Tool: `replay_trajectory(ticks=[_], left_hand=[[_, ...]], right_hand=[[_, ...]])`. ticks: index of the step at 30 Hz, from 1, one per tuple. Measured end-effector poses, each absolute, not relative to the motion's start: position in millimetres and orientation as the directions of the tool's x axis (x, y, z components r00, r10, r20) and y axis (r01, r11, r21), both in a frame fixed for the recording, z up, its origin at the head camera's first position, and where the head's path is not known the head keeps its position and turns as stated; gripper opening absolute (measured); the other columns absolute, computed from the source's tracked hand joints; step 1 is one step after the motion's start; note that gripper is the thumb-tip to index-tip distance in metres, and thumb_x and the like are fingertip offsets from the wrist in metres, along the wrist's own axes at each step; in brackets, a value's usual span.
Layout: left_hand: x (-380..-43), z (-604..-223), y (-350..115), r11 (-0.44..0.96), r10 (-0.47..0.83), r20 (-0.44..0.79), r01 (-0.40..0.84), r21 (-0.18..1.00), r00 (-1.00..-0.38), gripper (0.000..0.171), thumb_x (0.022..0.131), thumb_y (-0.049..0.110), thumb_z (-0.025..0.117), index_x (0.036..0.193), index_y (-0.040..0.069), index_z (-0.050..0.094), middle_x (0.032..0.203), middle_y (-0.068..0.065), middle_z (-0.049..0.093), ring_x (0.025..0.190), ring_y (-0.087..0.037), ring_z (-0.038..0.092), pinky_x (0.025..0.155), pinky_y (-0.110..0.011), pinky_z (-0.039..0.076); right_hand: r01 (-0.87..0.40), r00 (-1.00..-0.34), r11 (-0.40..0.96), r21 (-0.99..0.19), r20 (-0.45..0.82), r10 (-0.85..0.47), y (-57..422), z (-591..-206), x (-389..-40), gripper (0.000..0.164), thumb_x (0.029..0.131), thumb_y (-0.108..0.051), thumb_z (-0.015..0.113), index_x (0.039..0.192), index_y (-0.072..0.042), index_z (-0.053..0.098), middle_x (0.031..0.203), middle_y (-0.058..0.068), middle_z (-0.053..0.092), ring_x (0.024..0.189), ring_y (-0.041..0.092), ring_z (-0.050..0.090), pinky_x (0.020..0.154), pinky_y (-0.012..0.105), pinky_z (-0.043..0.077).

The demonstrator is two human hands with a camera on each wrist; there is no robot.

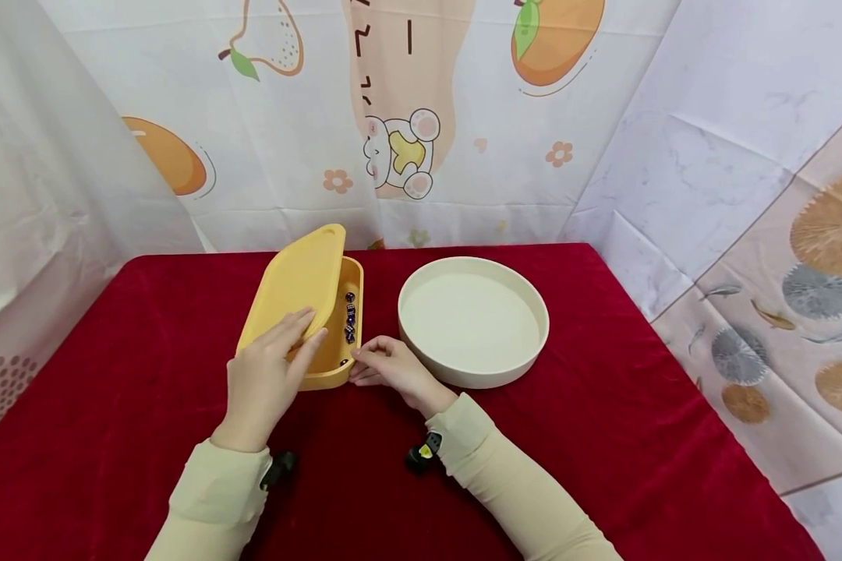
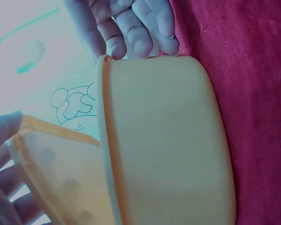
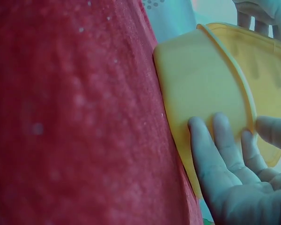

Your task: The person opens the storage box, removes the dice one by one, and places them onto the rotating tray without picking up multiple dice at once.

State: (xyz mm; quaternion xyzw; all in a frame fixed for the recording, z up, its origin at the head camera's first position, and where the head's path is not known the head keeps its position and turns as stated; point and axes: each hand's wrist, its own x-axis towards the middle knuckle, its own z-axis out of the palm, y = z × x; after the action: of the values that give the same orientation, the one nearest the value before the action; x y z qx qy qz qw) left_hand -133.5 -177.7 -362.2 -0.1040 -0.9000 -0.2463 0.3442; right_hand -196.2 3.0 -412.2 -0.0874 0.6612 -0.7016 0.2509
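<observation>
My left hand grips the near edge of a yellow lid, thumb on one side and fingers on the other. The lid is tilted up over a yellow oblong box, baring the box's right part. Inside, several dark blue dice form a row along the right wall, and a small dark piece lies near the front corner. At that near right corner my right hand holds the box, its thumb at the rim and fingertips against the outer wall. The lid hides the box's left part.
A round cream tray stands right of the box, close beside my right forearm. Red cloth covers the table. Patterned curtains hang behind the table and along its sides.
</observation>
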Motion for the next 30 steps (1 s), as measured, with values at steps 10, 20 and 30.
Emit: replay_trajectory(ticks=[10, 20, 30], left_hand=[[-139, -365, -187, 0.72, -0.228, 0.738, 0.4, 0.567, -0.635, 0.031, 0.089, 0.01, 0.074, 0.12, 0.007, 0.072, 0.114, -0.016, 0.072, 0.098, -0.025, 0.071, 0.086, -0.007, 0.046], [-142, -361, -202, 0.399, -0.55, 0.528, 0.351, 0.847, -0.647, 0.03, 0.1, 0.022, 0.06, 0.126, 0.009, 0.069, 0.111, -0.004, 0.071, 0.088, 0.003, 0.062, 0.075, -0.009, 0.048], [-149, -359, -224, -0.105, -0.734, 0.33, 0.579, 0.809, -0.593, 0.031, 0.097, 0.019, 0.064, 0.116, -0.004, 0.07, 0.093, -0.008, 0.072, 0.075, -0.015, 0.066, 0.066, -0.021, 0.054]], right_hand=[[0.249, -0.853, -0.02, -0.968, -0.209, -0.479, 1, -413, -195, 0.014, 0.101, -0.014, 0.057, 0.103, 0.0, 0.057, 0.097, 0.026, 0.07, 0.075, 0.015, 0.069, 0.083, 0.038, 0.059], [0.247, -0.85, -0.024, -0.969, -0.204, -0.486, 2, -414, -195, 0.014, 0.101, -0.015, 0.056, 0.104, -0.001, 0.056, 0.095, 0.022, 0.071, 0.076, 0.016, 0.07, 0.083, 0.039, 0.059], [0.253, -0.844, -0.033, -0.967, -0.204, -0.496, 2, -413, -194, 0.014, 0.101, -0.015, 0.056, 0.104, -0.002, 0.055, 0.095, 0.022, 0.07, 0.077, 0.016, 0.07, 0.085, 0.04, 0.059]])
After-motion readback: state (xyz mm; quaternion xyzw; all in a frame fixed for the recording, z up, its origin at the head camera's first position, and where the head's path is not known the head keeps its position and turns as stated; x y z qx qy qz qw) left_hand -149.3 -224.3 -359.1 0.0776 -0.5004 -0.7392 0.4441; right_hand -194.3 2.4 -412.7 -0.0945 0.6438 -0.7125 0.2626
